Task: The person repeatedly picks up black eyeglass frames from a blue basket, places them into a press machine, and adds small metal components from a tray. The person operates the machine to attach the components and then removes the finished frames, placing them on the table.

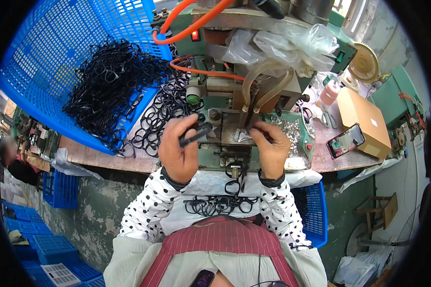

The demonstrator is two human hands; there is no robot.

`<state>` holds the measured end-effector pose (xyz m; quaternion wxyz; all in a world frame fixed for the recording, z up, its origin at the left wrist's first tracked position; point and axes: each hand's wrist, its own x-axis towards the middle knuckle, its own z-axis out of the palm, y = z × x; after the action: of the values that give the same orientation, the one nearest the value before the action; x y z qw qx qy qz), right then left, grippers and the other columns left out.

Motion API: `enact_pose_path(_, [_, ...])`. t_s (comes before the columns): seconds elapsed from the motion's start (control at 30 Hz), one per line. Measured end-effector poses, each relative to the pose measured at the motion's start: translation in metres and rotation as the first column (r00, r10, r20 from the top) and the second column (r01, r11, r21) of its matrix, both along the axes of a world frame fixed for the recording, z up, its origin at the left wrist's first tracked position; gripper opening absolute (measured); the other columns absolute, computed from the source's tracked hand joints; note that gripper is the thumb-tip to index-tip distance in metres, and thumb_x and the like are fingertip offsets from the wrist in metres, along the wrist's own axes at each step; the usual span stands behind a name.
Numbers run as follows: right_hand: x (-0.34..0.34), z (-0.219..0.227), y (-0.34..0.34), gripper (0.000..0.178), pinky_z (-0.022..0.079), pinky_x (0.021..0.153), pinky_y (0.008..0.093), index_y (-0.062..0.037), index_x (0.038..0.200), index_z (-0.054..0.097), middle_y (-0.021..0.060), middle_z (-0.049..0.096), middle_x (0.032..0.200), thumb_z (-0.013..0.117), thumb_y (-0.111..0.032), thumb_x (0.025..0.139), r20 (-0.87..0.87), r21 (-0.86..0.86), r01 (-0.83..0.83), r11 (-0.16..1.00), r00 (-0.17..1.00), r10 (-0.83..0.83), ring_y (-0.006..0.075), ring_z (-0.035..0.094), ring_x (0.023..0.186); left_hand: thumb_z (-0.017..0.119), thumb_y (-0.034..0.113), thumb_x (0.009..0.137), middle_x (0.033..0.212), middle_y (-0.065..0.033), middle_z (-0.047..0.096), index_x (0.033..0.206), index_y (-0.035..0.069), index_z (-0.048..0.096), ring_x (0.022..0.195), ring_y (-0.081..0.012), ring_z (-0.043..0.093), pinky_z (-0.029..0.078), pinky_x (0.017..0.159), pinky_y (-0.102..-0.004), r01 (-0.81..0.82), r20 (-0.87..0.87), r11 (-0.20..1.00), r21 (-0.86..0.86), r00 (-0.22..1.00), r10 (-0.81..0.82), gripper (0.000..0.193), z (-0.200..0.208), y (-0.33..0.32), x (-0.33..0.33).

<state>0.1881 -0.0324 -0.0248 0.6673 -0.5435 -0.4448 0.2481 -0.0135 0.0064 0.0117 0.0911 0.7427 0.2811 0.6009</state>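
My left hand (pixel 179 150) is closed round a black plastic eyeglass frame (pixel 196 135), blurred by motion, just left of the machine's work plate. At the right side of that metal plate (pixel 229 134), my right hand (pixel 272 149) has its thumb and forefinger drawn together. Whatever lies between those fingertips is too small to make out. A shiny silvery piece (pixel 243 136) sits on the plate beside them, under two clear hoses (pixel 246 93). Several more black eyeglass frames (pixel 220 205) lie on the white cloth across my lap.
A tilted blue basket (pixel 43 86) full of black frames stands at the left, with more frames (pixel 160 112) spilled on the table. Small metal parts (pixel 289 131) fill a tray at the right. Beyond are scissors (pixel 328 118), a phone (pixel 345 141) and a cardboard box (pixel 364 122).
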Motion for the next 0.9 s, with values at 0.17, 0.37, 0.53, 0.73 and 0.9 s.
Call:
enact_pose_path(0.17, [-0.014, -0.008, 0.004, 0.014, 0.046, 0.074, 0.0328, -0.0034, 0.089, 0.069, 0.0104, 0.064, 0.084, 0.072, -0.001, 0.075, 0.366, 0.243, 0.187, 0.952, 0.891, -0.268, 0.0258, 0.057, 0.081, 0.052, 0.013, 0.099, 0.093, -0.0103, 0.065, 0.109, -0.002, 0.061, 0.076, -0.0162, 0.063, 0.05, 0.069, -0.0268, 0.11, 0.16, 0.944, -0.309, 0.985, -0.062, 0.02, 0.036, 0.005, 0.015])
enact_pose_path(0.37, [-0.019, -0.008, 0.004, 0.026, 0.048, 0.074, 0.0327, -0.0005, 0.096, 0.062, 0.0098, 0.06, 0.09, 0.075, 0.001, 0.073, 0.269, 0.187, 0.186, 0.965, 0.935, -0.232, 0.0232, 0.061, 0.081, 0.052, 0.016, 0.1, 0.093, -0.0076, 0.066, 0.109, -0.002, 0.061, 0.078, -0.0127, 0.065, 0.051, 0.069, -0.024, 0.138, 0.19, 0.951, -0.276, 0.978, -0.087, 0.022, 0.036, 0.016, 0.017])
enact_pose_path(0.53, [-0.036, -0.015, 0.016, 0.039, 0.052, 0.076, 0.0259, 0.0026, 0.109, 0.052, 0.0109, 0.06, 0.099, 0.073, 0.008, 0.076, -0.132, 0.235, 0.14, 0.962, 0.985, -0.111, 0.0173, 0.065, 0.083, 0.054, 0.018, 0.099, 0.094, -0.0083, 0.066, 0.108, -0.002, 0.061, 0.076, -0.014, 0.064, 0.05, 0.068, -0.0253, 0.196, 0.245, 0.944, -0.266, 0.961, -0.13, 0.023, 0.036, 0.016, 0.017])
enact_pose_path(0.73, [-0.023, -0.029, 0.019, 0.038, 0.052, 0.073, 0.0268, 0.0019, 0.104, 0.056, 0.0105, 0.062, 0.099, 0.077, 0.003, 0.073, 0.0, 0.199, 0.135, 0.971, 0.99, -0.138, 0.0168, 0.065, 0.081, 0.061, -0.001, 0.073, 0.1, -0.0095, 0.066, 0.111, 0.004, 0.063, 0.088, -0.0291, 0.061, 0.049, 0.079, -0.0422, 0.328, -0.307, 0.942, 0.073, 0.906, -0.292, 0.038, 0.009, -0.002, 0.01])
enact_pose_path(0.9, [0.063, -0.037, 0.02, 0.035, 0.047, 0.08, 0.0384, -0.0068, 0.105, 0.065, 0.0086, 0.068, 0.094, 0.076, -0.013, 0.073, 0.611, 0.203, 0.476, 0.856, 0.621, -0.49, 0.0278, 0.062, 0.088, 0.062, -0.003, 0.076, 0.116, -0.0144, 0.063, 0.118, 0.0, 0.06, 0.103, -0.0294, 0.063, 0.05, 0.094, -0.0464, 0.56, -0.377, 0.818, 0.128, 0.791, -0.482, 0.042, -0.033, -0.016, 0.041])
